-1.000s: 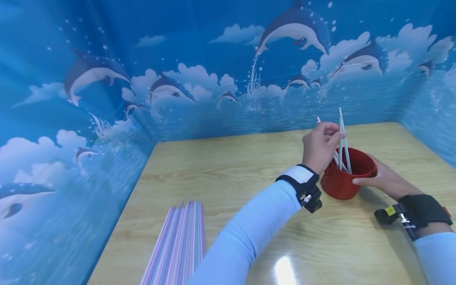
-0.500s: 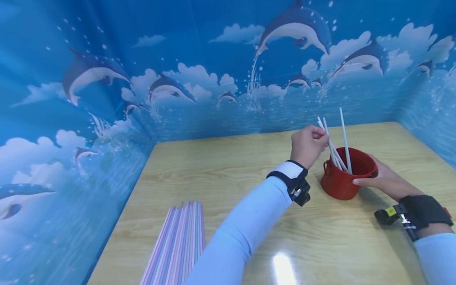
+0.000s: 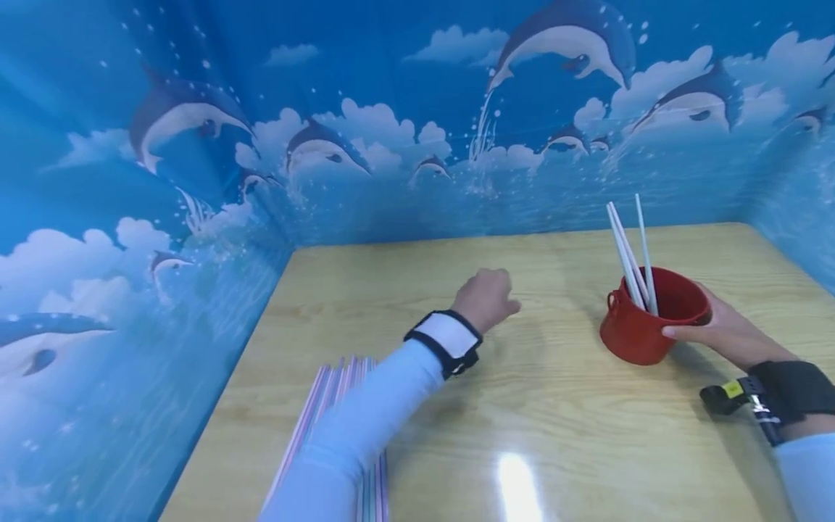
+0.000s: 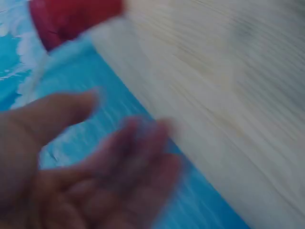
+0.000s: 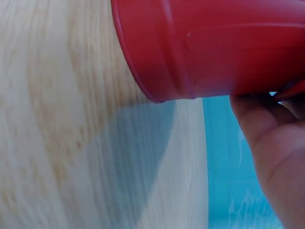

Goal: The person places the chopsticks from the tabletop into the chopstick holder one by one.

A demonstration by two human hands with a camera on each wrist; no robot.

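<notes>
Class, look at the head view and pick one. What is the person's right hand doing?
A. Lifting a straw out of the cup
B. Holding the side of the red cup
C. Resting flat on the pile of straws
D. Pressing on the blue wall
B: the right hand grips the side of the red cup, which stands on the table with white straws in it.

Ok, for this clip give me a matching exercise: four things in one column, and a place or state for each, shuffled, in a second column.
Things:
1. red cup
2. white straws
3. pastel straw bundle
4. left hand

Places or states:
A. lying flat on the table, near its left edge
B. held at its side by the right hand
C. above the table, holding nothing
D. standing tilted inside the red cup

Pairs: 1-B, 2-D, 3-A, 4-C
</notes>
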